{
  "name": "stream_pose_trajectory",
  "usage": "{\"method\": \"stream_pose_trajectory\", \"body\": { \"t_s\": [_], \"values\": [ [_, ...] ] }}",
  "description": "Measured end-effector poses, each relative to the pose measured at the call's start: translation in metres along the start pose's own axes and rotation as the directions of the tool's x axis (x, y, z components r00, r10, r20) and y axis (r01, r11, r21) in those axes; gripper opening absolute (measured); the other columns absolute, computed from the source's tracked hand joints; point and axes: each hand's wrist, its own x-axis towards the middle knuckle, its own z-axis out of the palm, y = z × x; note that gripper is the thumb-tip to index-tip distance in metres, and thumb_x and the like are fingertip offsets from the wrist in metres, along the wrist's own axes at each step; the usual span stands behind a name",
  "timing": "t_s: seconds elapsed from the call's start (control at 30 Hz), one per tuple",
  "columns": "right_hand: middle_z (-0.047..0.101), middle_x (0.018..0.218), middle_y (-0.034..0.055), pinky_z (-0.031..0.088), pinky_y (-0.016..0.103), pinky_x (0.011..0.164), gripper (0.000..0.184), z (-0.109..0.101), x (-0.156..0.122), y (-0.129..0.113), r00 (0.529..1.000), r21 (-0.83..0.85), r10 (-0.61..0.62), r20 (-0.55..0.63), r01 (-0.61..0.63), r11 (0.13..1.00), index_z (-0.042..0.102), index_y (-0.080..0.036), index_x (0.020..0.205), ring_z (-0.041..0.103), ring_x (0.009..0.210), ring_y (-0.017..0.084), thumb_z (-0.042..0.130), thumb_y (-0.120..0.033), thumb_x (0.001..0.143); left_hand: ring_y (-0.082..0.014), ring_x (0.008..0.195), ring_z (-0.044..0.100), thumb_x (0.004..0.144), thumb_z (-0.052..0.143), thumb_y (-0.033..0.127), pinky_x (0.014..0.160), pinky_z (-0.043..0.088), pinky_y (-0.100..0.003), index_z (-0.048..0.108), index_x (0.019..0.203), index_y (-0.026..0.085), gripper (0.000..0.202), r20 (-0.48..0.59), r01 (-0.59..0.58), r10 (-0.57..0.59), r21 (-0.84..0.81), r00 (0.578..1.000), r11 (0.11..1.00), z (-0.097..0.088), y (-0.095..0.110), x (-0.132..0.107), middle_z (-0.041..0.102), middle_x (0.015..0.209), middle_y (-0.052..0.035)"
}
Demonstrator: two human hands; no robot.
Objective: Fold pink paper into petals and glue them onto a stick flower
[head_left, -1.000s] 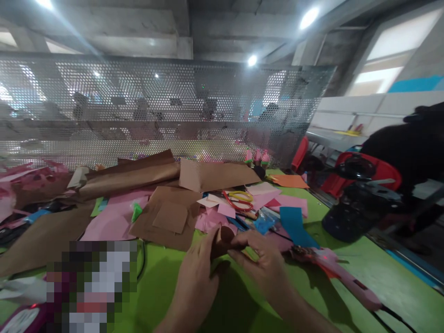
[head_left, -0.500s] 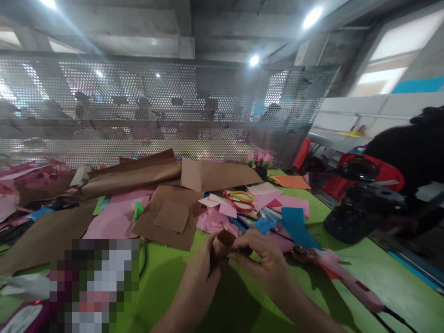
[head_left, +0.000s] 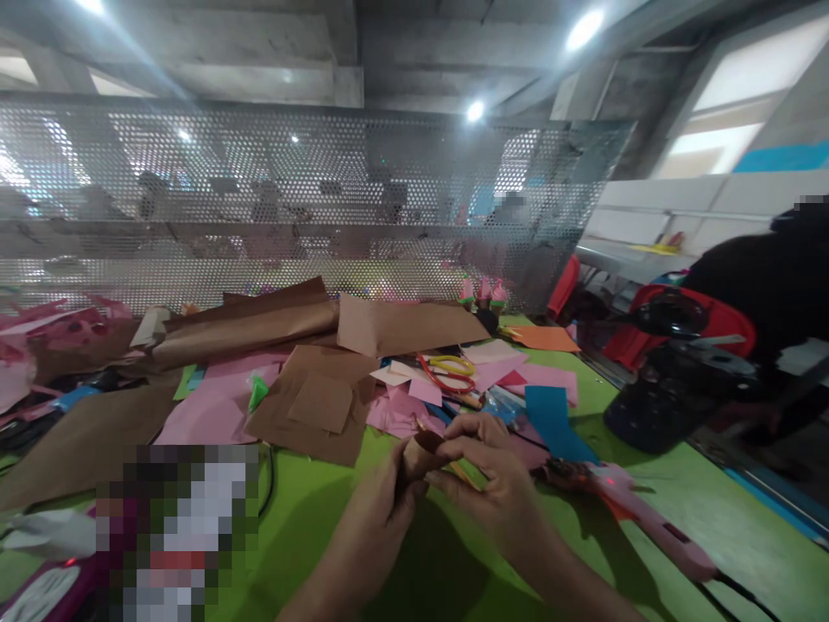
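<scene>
A small brown piece of paper-like sheet point(head_left: 414, 460), curled into a short tube, is held between my hands over the green table. My left hand point(head_left: 372, 501) is closed around the tube's left side. On the other side, the thumb and fingers of my right hand point(head_left: 496, 484) pinch its right edge. Behind my hands lie pink paper scraps point(head_left: 398, 413) and scissors point(head_left: 450, 376) with red and yellow handles. A square brown piece point(head_left: 322, 403) rests on a larger brown sheet point(head_left: 275, 421) to the left.
A pink corded hand tool point(head_left: 667, 529) with a red light lies right of my hands. A black bin point(head_left: 661, 397) stands at the table's right edge. Brown rolls point(head_left: 252, 333) lie at the back before a perforated metal screen point(head_left: 311, 199). A person in black point(head_left: 770, 268) is at right.
My right hand's fingers have shifted slightly and opened a gap below them. The curled brown piece has turned a little and moved slightly right.
</scene>
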Motion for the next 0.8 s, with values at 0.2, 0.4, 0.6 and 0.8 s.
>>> {"method": "stream_pose_trajectory", "body": {
  "t_s": [0.2,0.4,0.6,0.8],
  "values": [
    [0.06,0.096,0.0046,0.042,0.04,0.086,0.003,0.0,-0.001,0.001,0.999,-0.025,0.022,0.031,-0.021,0.999,0.073,-0.025,0.082,0.053,0.099,0.026,0.074,-0.022,0.081,-0.025,0.123,0.054,0.092,0.045,0.019,0.103,0.039,-0.038,0.045,0.136,0.019,0.044,0.031,-0.026,0.025,0.022,0.999,0.999,0.0,-0.002,0.0,0.06,0.133,-0.0117],
    [0.06,0.099,0.0049,0.043,0.04,0.086,0.007,0.001,0.0,-0.001,1.0,0.018,0.002,0.026,-0.003,1.0,0.073,-0.026,0.086,0.055,0.099,0.025,0.07,-0.02,0.083,-0.0237,0.114,0.06,0.095,0.039,0.021,0.1,0.042,-0.037,0.051,0.129,0.019,0.036,0.036,-0.002,0.002,0.022,0.999,1.0,0.0,0.006,0.001,0.064,0.126,-0.0109],
    [0.059,0.104,0.0049,0.043,0.04,0.089,0.012,0.0,0.0,-0.001,1.0,0.121,0.0,0.003,0.0,0.993,0.07,-0.026,0.086,0.055,0.102,0.025,0.064,-0.016,0.082,-0.0245,0.129,0.05,0.091,0.053,0.027,0.109,0.036,-0.039,0.042,0.14,0.02,0.051,0.024,0.045,-0.043,-0.098,0.999,0.994,-0.002,0.005,-0.001,0.056,0.14,-0.0098],
    [0.057,0.122,0.005,0.038,0.046,0.1,0.023,-0.002,0.0,-0.005,0.997,0.138,0.049,0.052,-0.055,0.989,0.068,-0.026,0.078,0.05,0.119,0.028,0.057,-0.006,0.072,-0.0268,0.139,0.039,0.086,0.056,0.061,0.116,0.026,-0.041,0.05,0.14,0.022,0.066,0.099,0.273,-0.255,-0.373,0.962,0.887,-0.01,0.011,-0.005,0.051,0.146,-0.0068]
  ]
}}
